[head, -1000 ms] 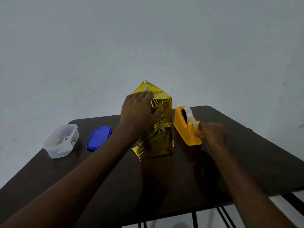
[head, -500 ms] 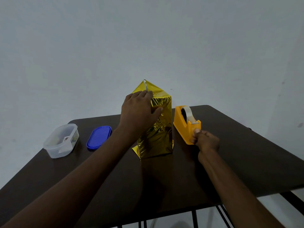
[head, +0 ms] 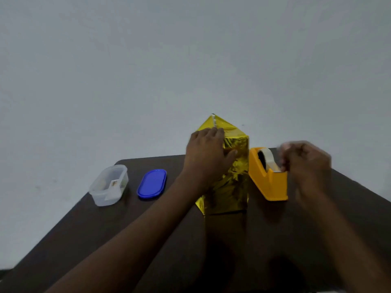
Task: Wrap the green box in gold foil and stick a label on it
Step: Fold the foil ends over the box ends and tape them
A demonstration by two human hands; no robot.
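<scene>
So the foil-wrapped box [head: 227, 176] is standing upright on the dark table [head: 148, 240], long axis straight up and down, with a folded foil flap at the top coming to a point aimed up toward the wall. It sits roughly mid-table, a bit toward the far edge.

My left hand [head: 208, 154] is flat against the upper left face of the box, fingers laid straight across the foil near the top edge, thumb stretched onto the front face, pressing rather than gripping. My right hand [head: 304, 159] is on the other side of the box, over the near end of the orange tape dispenser [head: 268, 182], which stands just beside the box on its right. That hand is motion-blurred; fingers look curled, but I honestly can't tell if it's pinching the tape [head: 267, 158] or not.

Off to the left, well apart from the box: a blue lid [head: 152, 183] lying flat and a clear plastic container [head: 109, 185] beside it.
</scene>
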